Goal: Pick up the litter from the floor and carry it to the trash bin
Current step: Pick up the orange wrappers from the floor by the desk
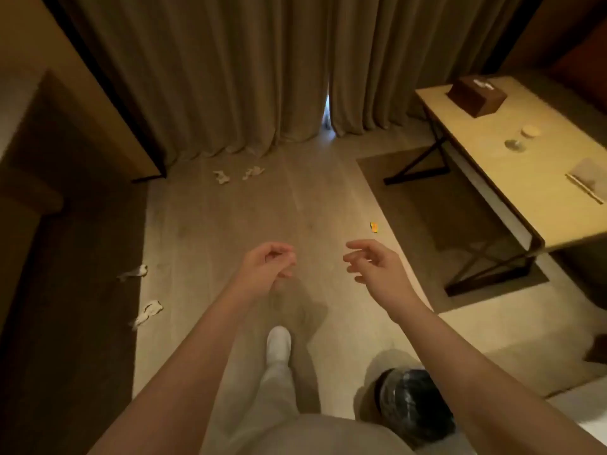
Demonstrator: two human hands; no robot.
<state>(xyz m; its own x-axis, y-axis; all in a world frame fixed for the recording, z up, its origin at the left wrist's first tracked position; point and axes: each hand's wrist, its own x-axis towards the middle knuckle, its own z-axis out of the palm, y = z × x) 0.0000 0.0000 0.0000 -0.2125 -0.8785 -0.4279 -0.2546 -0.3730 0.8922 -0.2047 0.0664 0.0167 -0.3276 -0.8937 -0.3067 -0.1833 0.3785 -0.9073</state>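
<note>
Both bare hands were held out in front of the body, above the pale wooden floor (230, 218). The left hand (267, 267) was seen with its fingers curled loosely inward, and nothing could be made out inside them. The right hand (374, 262) was seen with its fingers spread and slightly bent, and no object was held.

The litter was scattered over the floor, all of it well apart from the hands. Two crumpled white tissues (222, 176) (253, 172) were seen near the foot of the closed curtains (230, 77). Another crumpled tissue (134, 272) lay at the left edge of the pale floor, beside a dark panel, and a fourth tissue (147, 314) lay nearer the camera along the same edge. A small orange wrapper (374, 227) was seen on the floor ahead of the right hand, close to the corner of a brown rug (427, 198).

The trash bin (412, 405), lined with a clear bag, stood at the lower right, just beside the person's leg. One white shoe (278, 344) was planted on the floor below the hands.

A light table (532, 152) stood on the right, and a dark tissue box (475, 95) and a glass (515, 144) were seen on it
</note>
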